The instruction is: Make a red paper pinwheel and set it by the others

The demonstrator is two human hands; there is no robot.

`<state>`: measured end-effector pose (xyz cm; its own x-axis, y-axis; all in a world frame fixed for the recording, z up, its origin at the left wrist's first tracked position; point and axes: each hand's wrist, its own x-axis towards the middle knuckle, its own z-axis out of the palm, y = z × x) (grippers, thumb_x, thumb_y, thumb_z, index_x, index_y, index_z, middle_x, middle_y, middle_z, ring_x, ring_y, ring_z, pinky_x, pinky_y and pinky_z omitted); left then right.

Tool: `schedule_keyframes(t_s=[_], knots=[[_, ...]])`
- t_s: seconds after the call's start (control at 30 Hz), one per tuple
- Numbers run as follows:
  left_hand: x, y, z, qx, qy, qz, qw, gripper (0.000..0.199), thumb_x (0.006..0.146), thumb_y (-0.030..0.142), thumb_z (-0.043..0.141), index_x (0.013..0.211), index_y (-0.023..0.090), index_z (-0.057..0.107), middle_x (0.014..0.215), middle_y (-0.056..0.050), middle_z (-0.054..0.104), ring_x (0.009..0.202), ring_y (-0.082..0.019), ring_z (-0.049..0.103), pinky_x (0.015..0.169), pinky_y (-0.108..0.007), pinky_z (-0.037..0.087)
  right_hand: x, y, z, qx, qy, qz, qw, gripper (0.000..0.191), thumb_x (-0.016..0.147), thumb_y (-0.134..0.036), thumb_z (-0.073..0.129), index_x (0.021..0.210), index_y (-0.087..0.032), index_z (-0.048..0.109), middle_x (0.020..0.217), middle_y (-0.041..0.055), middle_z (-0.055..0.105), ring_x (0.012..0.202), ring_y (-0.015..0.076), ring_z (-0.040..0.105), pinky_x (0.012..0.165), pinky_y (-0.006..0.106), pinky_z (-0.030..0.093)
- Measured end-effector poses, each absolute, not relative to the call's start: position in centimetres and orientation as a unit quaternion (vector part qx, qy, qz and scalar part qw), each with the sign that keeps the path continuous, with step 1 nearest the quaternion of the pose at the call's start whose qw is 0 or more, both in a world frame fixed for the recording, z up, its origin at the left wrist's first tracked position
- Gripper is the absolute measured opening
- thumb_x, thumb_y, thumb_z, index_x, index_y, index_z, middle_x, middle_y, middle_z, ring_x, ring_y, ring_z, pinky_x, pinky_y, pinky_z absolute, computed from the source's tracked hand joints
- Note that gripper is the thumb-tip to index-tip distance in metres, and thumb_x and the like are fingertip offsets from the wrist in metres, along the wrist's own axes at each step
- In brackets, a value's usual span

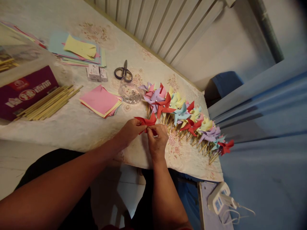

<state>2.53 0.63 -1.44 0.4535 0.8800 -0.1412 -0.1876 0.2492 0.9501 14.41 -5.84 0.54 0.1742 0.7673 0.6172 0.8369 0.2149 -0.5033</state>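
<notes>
"So, what do the hands have?"

"The left hand (pixel 132 130) and right hand (pixel 157 137) both pinch a red paper pinwheel (pixel 149 122), fingertips closed on it, over the flowered tablecloth (pixel 100 132)."

"And nearby?"

"Finished pinwheels (pixel 181 111) (red, purple, yellow, blue) lie in a row just beside the right hand; scissors (pixel 123 72) lie farther back."

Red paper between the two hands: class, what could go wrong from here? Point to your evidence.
The red paper might crease or tear, as the left hand and right hand both pinch it.
The clear container of small shiny pieces could spill if knocked; it lies just beyond the hands.
The pinwheels are crowded together, so some blades might bend.
</notes>
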Motion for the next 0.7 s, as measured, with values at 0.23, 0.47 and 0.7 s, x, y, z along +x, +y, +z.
schedule_keyframes(t_s=[0.23,0.47,0.7], knots=[[2.46,0.63,-1.66,0.495,0.357,0.381,0.694,0.020,0.072,0.031,0.064,0.061,0.017,0.054,0.060,0.004,0.048,0.058,-0.011,0.042,0.058,-0.027,0.029,14.47,-5.84,0.46,-0.634,-0.641,-0.036,0.430,0.014,0.091,-0.021,0.063,0.077,-0.022,0.065,0.077,0.0014,0.063,0.079,0.0181,0.055,0.075,0.033,0.044],[2.48,0.74,-1.38,0.496,0.369,0.377,0.690,0.021,0.069,0.032,0.066,0.062,0.017,0.054,0.059,0.005,0.047,0.059,-0.011,0.042,0.058,-0.026,0.030,14.57,-5.76,0.45,-0.636,-0.643,-0.037,0.425,0.016,0.091,-0.020,0.063,0.074,-0.022,0.065,0.074,0.0012,0.062,0.077,0.0182,0.054,0.074,0.032,0.044],[2.52,0.63,-1.27,0.498,0.380,0.372,0.685,0.018,0.070,0.032,0.065,0.065,0.016,0.057,0.062,0.004,0.052,0.060,-0.011,0.044,0.058,-0.026,0.032,14.72,-5.73,0.27,-0.648,-0.639,-0.030,0.414,0.018,0.090,-0.019,0.063,0.073,-0.022,0.065,0.074,0.0015,0.063,0.079,0.0193,0.054,0.075,0.033,0.042]])
